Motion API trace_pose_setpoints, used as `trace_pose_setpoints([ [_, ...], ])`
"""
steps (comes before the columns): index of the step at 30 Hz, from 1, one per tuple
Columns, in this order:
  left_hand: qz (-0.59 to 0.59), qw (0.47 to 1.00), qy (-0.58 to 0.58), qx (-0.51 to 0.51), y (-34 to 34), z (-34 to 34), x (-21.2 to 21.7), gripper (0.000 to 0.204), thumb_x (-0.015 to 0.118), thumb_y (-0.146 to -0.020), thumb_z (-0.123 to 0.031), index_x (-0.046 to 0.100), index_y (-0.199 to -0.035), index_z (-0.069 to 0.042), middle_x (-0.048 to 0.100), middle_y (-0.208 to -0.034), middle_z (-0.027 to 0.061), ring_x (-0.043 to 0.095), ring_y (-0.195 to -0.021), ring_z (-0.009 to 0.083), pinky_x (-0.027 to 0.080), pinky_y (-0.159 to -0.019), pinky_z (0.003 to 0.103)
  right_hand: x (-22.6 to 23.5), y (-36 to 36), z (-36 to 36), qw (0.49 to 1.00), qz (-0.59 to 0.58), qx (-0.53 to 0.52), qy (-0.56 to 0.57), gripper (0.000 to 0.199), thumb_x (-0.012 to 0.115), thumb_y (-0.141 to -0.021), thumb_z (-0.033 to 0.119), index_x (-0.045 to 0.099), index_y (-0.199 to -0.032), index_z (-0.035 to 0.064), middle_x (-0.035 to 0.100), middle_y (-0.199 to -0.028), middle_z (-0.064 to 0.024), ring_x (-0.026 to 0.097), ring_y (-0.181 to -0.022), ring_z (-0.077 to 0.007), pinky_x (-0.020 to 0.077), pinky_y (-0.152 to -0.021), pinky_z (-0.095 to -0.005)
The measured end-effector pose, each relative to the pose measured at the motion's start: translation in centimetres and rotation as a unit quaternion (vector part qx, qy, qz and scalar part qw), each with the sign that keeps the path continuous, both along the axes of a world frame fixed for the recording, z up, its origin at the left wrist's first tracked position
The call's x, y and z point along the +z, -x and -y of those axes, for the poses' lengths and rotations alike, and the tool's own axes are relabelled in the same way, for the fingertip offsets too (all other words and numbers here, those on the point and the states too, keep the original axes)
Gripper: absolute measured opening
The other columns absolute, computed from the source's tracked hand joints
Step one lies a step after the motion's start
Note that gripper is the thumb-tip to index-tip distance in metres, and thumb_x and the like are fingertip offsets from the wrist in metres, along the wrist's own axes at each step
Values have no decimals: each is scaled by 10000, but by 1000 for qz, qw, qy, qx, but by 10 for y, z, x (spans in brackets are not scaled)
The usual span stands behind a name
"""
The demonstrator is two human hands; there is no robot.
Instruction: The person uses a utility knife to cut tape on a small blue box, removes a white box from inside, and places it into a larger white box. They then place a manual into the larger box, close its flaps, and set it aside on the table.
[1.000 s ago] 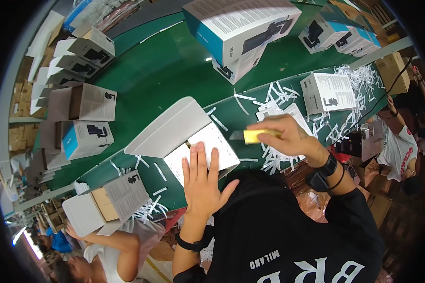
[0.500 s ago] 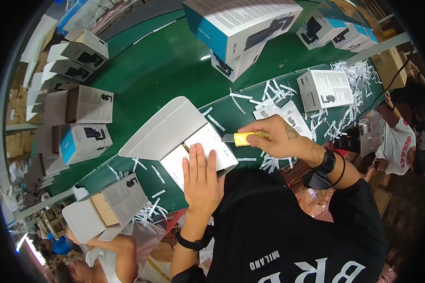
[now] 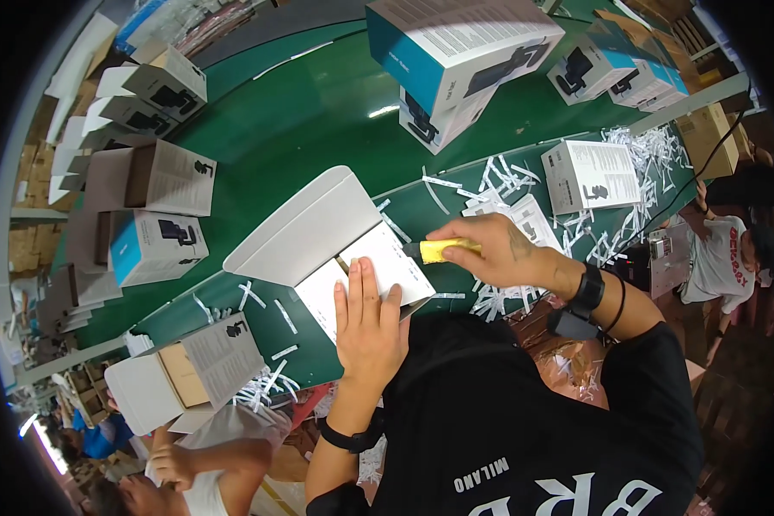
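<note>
A white cardboard box (image 3: 394,263) lies in front of me, its large lid flap (image 3: 314,230) folded out toward the far left. My left hand (image 3: 370,331) rests flat on the box's white inner flaps, fingers stretched out, holding nothing. At the box's right edge, my right hand (image 3: 506,249) is closed around a yellow-handled box cutter (image 3: 434,250). The cutter's dark tip points left and meets the box edge; whether the blade is in the cardboard cannot be made out.
Shredded paper strips (image 3: 503,176) and a printed sheet (image 3: 533,221) lie on the green table. A closed box (image 3: 592,176) stands to the right, an open box (image 3: 219,361) to the left. Printed boxes (image 3: 464,60) stand farther back. A co-worker's arm (image 3: 224,460) shows at lower left.
The cutter has shifted slightly left against the box edge. My left hand stays on the flaps. The boxes farther back appear a little farther right, and the lower-left co-worker's arms have moved.
</note>
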State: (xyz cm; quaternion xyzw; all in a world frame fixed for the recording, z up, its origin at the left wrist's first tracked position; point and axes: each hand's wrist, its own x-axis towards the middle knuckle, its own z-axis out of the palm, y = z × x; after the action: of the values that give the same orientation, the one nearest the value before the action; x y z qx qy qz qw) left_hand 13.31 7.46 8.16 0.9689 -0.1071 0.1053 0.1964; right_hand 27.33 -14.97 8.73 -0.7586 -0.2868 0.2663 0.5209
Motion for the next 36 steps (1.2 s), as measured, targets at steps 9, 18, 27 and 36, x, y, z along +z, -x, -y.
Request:
trace_pose_setpoints([
  [9, 15, 1000, -8, 8, 2, -2, -1, 476, 819, -735, -177, 654, -1165, -56, 461, -1502, 283, 420, -1418, 454, 325, -1151, 570, 7, 1, -13, 991, -104, 49, 66, 334, 654, -930, 100, 614, -1261, 92, 713, -874, -127, 692, -699, -277, 520, -612, -359],
  [18, 117, 992, 8, 47, 16, 0, -10, 450, 823, -742, -182, 727, -1172, -88, 622, -1319, 177, 539, -1303, 418, 434, -1064, 574, 29, -4, -22, 985, 83, 147, 39, 530, 805, -803, 107, 595, -1289, 80, 643, -810, -25, 592, -679, -92, 479, -617, -283],
  [27, 85, 996, 5, 23, 27, -4, -18, 561, 788, -771, -151, 663, -1314, -93, 554, -1448, 182, 501, -1350, 418, 395, -1098, 582, 0, 26, -55, 994, 44, -97, 22, 539, 834, -803, 116, 598, -1285, 60, 639, -841, -8, 581, -733, -71, 476, -660, -237],
  [36, 43, 998, -25, 41, 34, -4, -3, 604, 728, -822, -152, 588, -1409, -147, 464, -1552, 123, 406, -1403, 493, 347, -1123, 592, 9, 22, -19, 983, 62, -137, 104, 274, 786, -873, 157, 695, -1088, 13, 707, -861, -47, 621, -744, -75, 490, -658, -241],
])
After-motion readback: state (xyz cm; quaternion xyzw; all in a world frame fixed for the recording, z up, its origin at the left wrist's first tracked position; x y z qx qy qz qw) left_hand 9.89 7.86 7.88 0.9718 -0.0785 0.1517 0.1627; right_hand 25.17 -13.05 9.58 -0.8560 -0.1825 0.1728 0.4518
